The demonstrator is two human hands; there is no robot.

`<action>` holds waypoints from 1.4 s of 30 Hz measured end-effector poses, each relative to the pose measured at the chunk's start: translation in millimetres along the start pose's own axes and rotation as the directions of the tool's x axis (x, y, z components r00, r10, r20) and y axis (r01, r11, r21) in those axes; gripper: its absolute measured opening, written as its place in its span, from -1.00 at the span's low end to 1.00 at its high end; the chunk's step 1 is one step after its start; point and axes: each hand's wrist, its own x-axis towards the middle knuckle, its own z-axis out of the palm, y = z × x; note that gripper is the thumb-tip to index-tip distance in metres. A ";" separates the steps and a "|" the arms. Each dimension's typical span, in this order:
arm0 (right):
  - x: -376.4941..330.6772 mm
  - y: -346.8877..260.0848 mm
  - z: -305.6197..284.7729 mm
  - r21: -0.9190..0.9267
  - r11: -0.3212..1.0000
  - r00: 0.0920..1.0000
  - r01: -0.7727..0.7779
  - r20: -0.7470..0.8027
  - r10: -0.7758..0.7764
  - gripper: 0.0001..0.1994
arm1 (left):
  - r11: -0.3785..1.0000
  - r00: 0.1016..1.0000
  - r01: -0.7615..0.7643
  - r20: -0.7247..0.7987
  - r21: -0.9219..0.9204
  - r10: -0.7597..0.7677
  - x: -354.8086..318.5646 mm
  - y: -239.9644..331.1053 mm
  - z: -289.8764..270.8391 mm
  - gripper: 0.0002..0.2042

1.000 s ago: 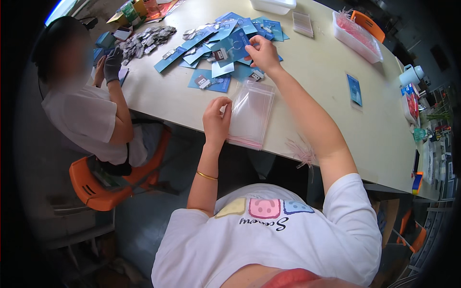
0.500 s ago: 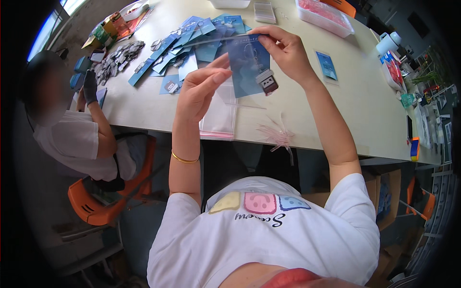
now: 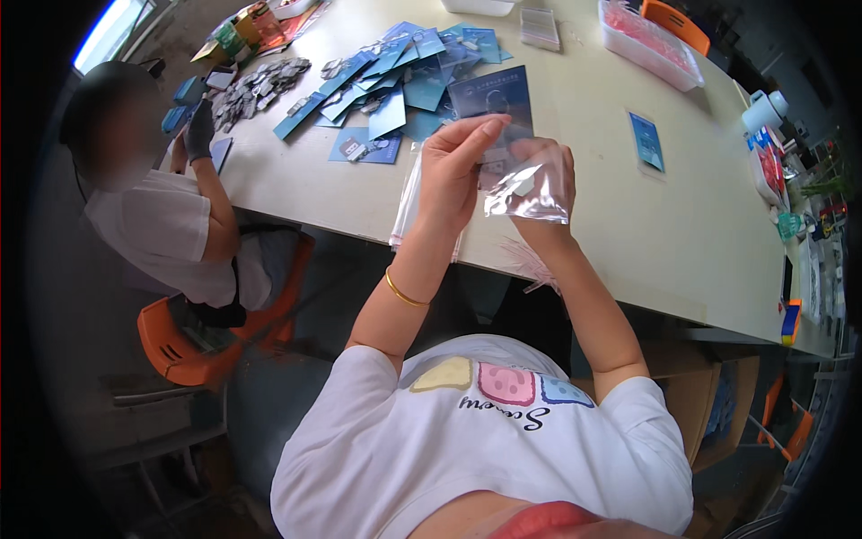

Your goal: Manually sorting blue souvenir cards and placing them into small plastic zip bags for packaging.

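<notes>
A dark blue backing card (image 3: 499, 90) with a keychain stands tilted up between my hands above the table. A clear plastic bag (image 3: 548, 205) hangs at its lower part, catching glare. My left hand (image 3: 453, 166) is closed, thumb and fingers pinching the bag near the card's lower left. My right hand (image 3: 546, 175) is curled at the bag's right side, its fingers seen partly through the film. How far the card lies inside the bag I cannot tell. Under my left wrist lies a stack of clear bags (image 3: 407, 208), partly hidden.
A pile of blue cards (image 3: 386, 85) lies beyond my hands, with grey keychains (image 3: 260, 90) to its left. One bagged card (image 3: 646, 144) lies at right. Torn pink-white strips (image 3: 532, 260) sit by the near edge. A gloved co-worker (image 3: 171, 216) sits at left.
The card has come lower and nearer, and the clear bag now hangs in front of my right hand. My left hand has moved right, close beside my right hand. The view has shifted.
</notes>
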 end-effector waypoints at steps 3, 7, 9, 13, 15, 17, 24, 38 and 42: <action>-1.4 4.7 -3.2 0.325 0.919 0.973 -0.225 0.121 0.196 -0.68 | 0.989 0.990 -0.142 0.000 0.038 0.143 -2.5 -3.4 -1.5 -0.87; -6.4 6.2 -4.2 0.271 0.954 0.991 -0.131 0.070 0.116 -0.72 | 0.993 0.992 -0.117 -0.054 0.010 0.117 -6.8 -1.5 -1.8 -0.87; -5.2 4.9 -0.2 0.214 0.977 0.999 0.002 0.051 -0.013 -0.72 | 0.995 0.994 -0.093 -0.063 -0.022 0.092 -6.1 -0.3 2.0 -0.87; -3.6 0.2 -10.6 0.256 0.963 0.995 -0.086 0.075 0.069 -0.63 | 0.994 0.996 -0.071 -0.058 -0.077 0.067 -5.1 6.7 0.6 -0.87; -0.4 1.4 -6.8 0.561 0.776 0.957 -0.286 0.131 0.258 -0.68 | 0.994 0.999 -0.004 -0.035 -0.108 0.000 -5.8 7.3 0.2 -0.87; -3.2 8.9 -26.7 0.606 0.614 0.863 -0.506 0.365 0.350 -0.74 | 0.995 1.000 0.007 -0.006 -0.095 -0.007 -4.8 0.3 -1.6 -0.86; -20.3 26.4 -51.8 0.763 0.421 0.816 -0.491 0.232 0.530 -0.90 | 0.990 0.988 -0.139 -0.064 -0.030 0.137 18.5 14.5 -43.9 -0.81; -79.4 -3.1 -55.8 0.562 0.429 0.707 -0.707 0.564 0.427 -0.88 | 0.975 0.967 -0.213 -0.158 -0.062 0.201 26.8 18.8 -29.7 -0.61; -80.8 -7.1 -46.0 0.681 0.363 0.757 -0.636 0.460 0.465 -0.89 | 0.956 0.950 -0.276 -0.179 -0.100 0.256 27.3 15.6 -20.6 -0.61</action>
